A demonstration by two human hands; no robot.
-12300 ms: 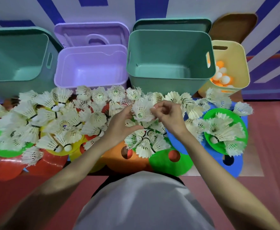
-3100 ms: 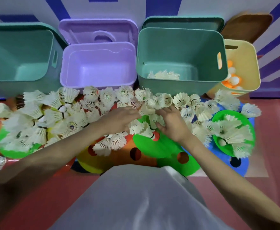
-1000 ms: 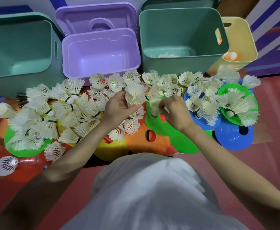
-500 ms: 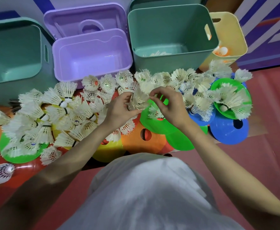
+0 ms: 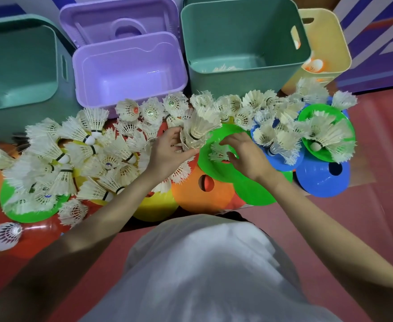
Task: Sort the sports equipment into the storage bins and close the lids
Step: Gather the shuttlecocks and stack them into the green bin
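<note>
The head view is looking down on a floor (image 5: 377,205) strewn with white shuttlecocks (image 5: 79,159) lying over flat coloured cones. The person's left hand (image 5: 167,154) is grasping a nested stack of shuttlecocks (image 5: 199,130), feathers fanning up and away from the body; the grip is clenched round the lower end of the stack, thumb on the near side. The right hand (image 5: 244,154) is hovering just beside it over a green cone (image 5: 216,166), fingers curled toward a lone shuttlecock (image 5: 218,151) sitting on that cone. Whether this grip is actually pinching it I cannot tell.

Four bins are standing in a row beyond the pile. The left teal bin (image 5: 21,66) and the purple bin (image 5: 130,70) are showing bare bottoms. The right teal bin (image 5: 244,43) is holding a few shuttlecocks at its near bottom edge, mostly hidden by the wall. The yellow bin (image 5: 325,43), partly behind it, is holding orange and white balls (image 5: 315,65). A purple lid (image 5: 121,22) is leaning behind the purple bin.

More shuttlecocks are crowding the blue cone (image 5: 323,180) and another green one (image 5: 325,135) on the right, while an orange cone (image 5: 204,191) is lying near the person's body. One shuttlecock (image 5: 3,235) is lying apart at the far left.
</note>
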